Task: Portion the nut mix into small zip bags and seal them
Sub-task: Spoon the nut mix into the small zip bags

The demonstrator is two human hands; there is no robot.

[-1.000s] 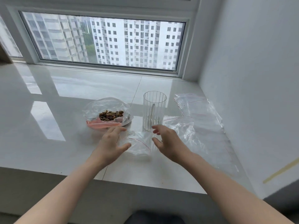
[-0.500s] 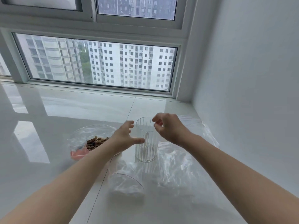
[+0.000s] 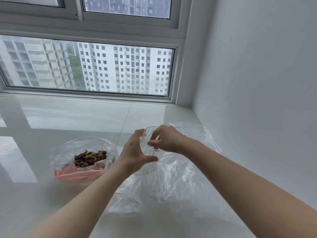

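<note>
Nearest, a small clear zip bag (image 3: 126,204) lies flat on the glossy white bench (image 3: 42,200), just right of the left forearm. Right of it and a little farther, a crumpled heap of clear plastic bags (image 3: 176,179) spreads toward the wall.

Mid-distance: left hand (image 3: 134,152) wraps the left side of a ribbed clear glass (image 3: 151,162), thumb curled across its near face, fingers round the far side. Glass stands upright, base at the edge of the plastic heap. Right hand (image 3: 167,139) sits at the glass rim, fingers curled down, tips pinching something at or just inside the mouth; what it pinches cannot be told.

Left of the glass, an open clear bag (image 3: 68,152) holds the nut mix (image 3: 90,158), with pink showing underneath.

Farther right, more flat bags (image 3: 193,129) lie by the wall. Beyond, the window (image 3: 103,69) shows apartment towers.
</note>
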